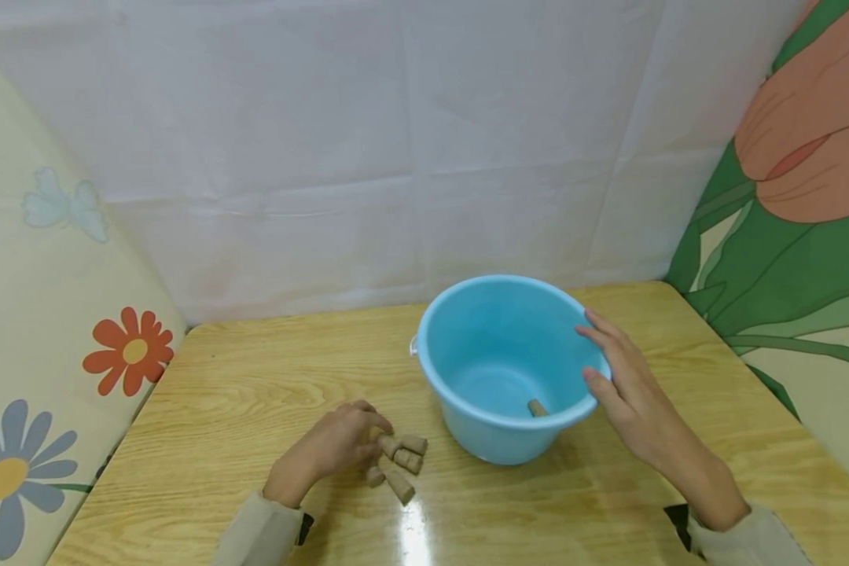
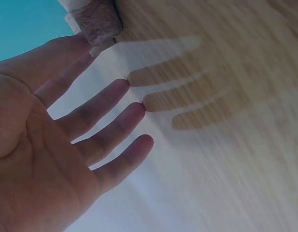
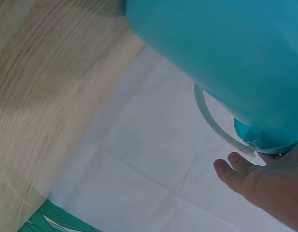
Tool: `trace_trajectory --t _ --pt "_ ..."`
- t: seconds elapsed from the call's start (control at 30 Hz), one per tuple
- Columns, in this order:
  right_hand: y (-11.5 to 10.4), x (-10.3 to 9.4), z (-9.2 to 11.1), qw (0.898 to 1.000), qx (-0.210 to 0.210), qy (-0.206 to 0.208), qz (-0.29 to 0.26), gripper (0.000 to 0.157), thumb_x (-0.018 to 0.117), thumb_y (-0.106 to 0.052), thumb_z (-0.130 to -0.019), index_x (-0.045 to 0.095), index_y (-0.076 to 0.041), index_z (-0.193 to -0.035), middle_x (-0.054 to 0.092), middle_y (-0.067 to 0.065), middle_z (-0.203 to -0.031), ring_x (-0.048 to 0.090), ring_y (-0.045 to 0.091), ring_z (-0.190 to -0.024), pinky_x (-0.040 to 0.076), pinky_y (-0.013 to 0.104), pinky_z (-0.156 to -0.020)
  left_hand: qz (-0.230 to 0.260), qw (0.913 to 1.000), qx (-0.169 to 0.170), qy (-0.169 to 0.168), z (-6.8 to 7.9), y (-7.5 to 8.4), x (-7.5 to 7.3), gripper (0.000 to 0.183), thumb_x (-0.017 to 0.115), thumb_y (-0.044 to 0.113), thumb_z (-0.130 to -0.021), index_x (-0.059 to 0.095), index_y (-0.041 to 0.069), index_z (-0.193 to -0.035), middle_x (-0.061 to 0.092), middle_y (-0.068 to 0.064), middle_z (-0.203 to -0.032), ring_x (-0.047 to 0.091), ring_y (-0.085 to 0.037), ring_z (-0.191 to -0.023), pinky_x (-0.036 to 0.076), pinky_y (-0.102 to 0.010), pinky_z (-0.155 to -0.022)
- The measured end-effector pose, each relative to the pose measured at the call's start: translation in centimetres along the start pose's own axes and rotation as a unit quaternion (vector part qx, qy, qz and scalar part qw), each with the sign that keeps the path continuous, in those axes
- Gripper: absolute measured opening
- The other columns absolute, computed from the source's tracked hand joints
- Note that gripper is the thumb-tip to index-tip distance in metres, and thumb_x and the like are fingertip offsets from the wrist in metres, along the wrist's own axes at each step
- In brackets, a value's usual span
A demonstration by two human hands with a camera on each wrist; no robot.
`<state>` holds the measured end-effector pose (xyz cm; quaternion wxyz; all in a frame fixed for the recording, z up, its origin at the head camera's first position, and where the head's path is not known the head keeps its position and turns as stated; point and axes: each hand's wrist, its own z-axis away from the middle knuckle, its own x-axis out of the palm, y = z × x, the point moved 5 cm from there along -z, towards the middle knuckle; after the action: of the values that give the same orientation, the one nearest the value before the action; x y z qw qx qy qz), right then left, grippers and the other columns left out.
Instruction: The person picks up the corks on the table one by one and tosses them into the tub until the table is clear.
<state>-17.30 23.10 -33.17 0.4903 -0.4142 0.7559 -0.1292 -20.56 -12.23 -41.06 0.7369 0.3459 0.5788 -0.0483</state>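
right hand [image 1: 633, 401] grips the blue bucket [image 1: 495, 440] by its rim — presumably for stability. left hand [image 1: 336, 440], narrowed, touches the brown pieces [image 1: 410, 461] beside it; pinch cannot be confirmed.

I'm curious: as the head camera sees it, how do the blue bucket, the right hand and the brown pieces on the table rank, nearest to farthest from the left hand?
1. Brown pieces: on the table, right by the left hand.
2. Blue bucket: right of those pieces.
3. Right hand: at the bucket's right rim.
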Motion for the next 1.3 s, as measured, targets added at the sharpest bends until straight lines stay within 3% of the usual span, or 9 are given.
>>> trace_trajectory --t 0.4,0.7,1.03,1.3 --pt "0.0 0.1 0.0 1.000 -0.001 0.000 0.000 0.047 0.048 -0.010 -0.101 0.041 -0.007 -0.148 0.023 0.014 -0.163 0.023 0.045 -0.146 0.024 0.073 -0.106 -0.006 0.9998 -0.015 0.007 -0.1 0.0 0.0 0.016 0.075 0.007 -0.086 0.076 0.009 -0.102 0.068 -0.012 -0.118 0.062 -0.036 -0.108 0.053 -0.054 -0.093" --pt "0.1 0.2 0.1 1.000 0.003 -0.003 -0.003 0.047 0.048 -0.010 -0.102 0.040 -0.007 -0.148 0.022 0.012 -0.164 0.023 0.046 -0.146 0.026 0.074 -0.103 -0.016 0.9998 -0.002 0.009 0.0 -0.1 -0.1 0.016 0.077 0.009 -0.084 0.075 0.010 -0.100 0.069 -0.009 -0.114 0.064 -0.032 -0.105 0.054 -0.052 -0.091" --pt "0.0 0.1 0.1 1.000 0.003 -0.002 -0.006 0.048 0.047 -0.011 -0.102 0.040 -0.007 -0.149 0.022 0.013 -0.164 0.022 0.045 -0.146 0.025 0.074 -0.104 0.004 0.9999 -0.015 0.003 0.2 0.0 -0.7 0.016 0.076 0.012 -0.086 0.073 0.009 -0.102 0.067 -0.011 -0.118 0.063 -0.035 -0.111 0.053 -0.052 -0.095" --pt "0.1 0.2 0.0 1.000 0.004 -0.004 -0.007 0.048 0.047 -0.011 -0.102 0.040 -0.007 -0.148 0.022 0.013 -0.164 0.022 0.045 -0.146 0.026 0.074 -0.103 0.009 0.9997 -0.014 0.017 0.2 0.2 -1.3 0.019 0.074 0.016 -0.088 0.072 0.008 -0.105 0.068 -0.009 -0.117 0.063 -0.033 -0.112 0.054 -0.050 -0.094"
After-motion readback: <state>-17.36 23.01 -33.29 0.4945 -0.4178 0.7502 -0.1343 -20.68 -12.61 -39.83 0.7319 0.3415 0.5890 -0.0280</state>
